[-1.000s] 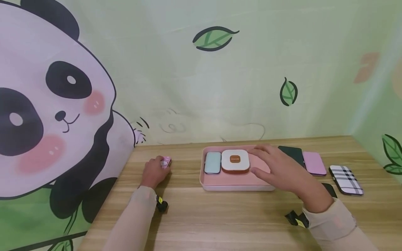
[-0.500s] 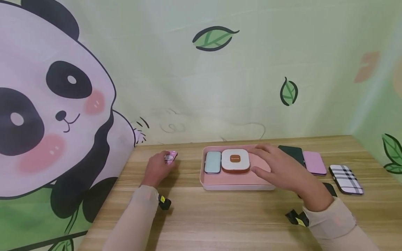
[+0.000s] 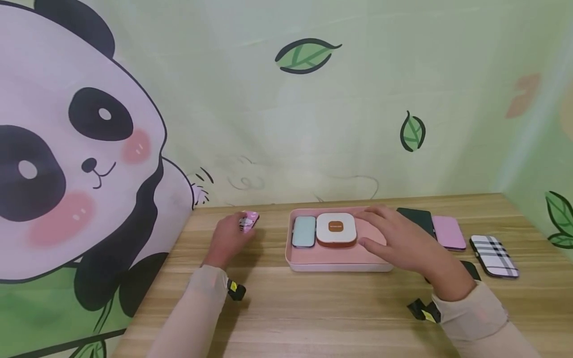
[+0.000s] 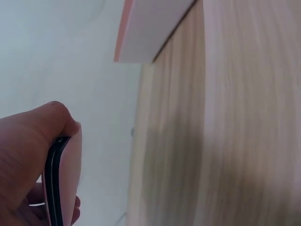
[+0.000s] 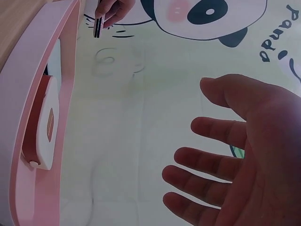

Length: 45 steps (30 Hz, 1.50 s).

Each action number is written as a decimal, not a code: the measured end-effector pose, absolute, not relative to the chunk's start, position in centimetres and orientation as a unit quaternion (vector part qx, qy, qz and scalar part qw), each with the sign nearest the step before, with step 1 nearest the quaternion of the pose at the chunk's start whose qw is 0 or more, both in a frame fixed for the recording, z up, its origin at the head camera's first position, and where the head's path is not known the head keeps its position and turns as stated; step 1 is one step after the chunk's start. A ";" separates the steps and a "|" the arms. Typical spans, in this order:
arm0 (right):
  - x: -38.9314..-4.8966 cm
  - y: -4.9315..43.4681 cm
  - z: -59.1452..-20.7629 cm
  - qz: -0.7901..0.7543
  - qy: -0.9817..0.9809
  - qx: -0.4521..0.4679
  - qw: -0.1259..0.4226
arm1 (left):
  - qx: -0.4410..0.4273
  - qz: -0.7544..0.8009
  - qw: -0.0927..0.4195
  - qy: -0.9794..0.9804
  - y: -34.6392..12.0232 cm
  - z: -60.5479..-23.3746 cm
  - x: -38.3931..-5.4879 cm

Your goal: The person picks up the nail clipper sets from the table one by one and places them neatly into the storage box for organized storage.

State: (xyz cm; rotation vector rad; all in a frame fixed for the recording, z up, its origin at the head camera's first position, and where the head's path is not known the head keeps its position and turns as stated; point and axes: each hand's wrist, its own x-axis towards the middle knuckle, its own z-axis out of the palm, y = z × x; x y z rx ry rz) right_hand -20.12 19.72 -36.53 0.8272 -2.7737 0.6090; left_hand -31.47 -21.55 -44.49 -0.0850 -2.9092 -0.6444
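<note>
In my left hand I gripped a pink case, over the left part of the counter and well apart from the tray. My thumb pressed on its rim and my fingers curled round behind. The case was slim and rounded, its pink shell bulging gently along a dark seam, with a black-and-white print on top. The left wrist view had it lifted off the wood.

My right hand held nothing, its fingers apart and loosely extended above the tray's right end, near the white box.

The tray was a shallow pink rectangle, smooth, round-cornered, paler on its outer wall. At its left lay a flat mint case; just beside it sat the box, a soft-cornered square with a reddish-brown base and a brown badge.

Beyond my right hand, a dark green case lay just beside a lilac case. The plaid case, white crossed by dark bands, lay nearer me. Something black showed beside my wrist, mostly hidden.

The counter had long, streaky wood grain. Behind hung pale green, lightly creased sheeting, printed with a panda.
</note>
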 end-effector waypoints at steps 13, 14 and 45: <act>-20.3 20.2 -36.6 0.198 -0.939 0.269 0.084 | -0.051 -0.214 0.097 -0.971 -19.4 -42.7 -30.3; -20.3 20.3 -36.6 0.196 -0.940 0.267 0.084 | -0.054 -0.213 0.098 -0.971 -19.3 -42.6 -30.2; -22.0 21.4 -37.7 0.181 -0.951 0.243 0.058 | -0.049 -0.251 0.077 -0.964 -16.9 -42.3 -29.1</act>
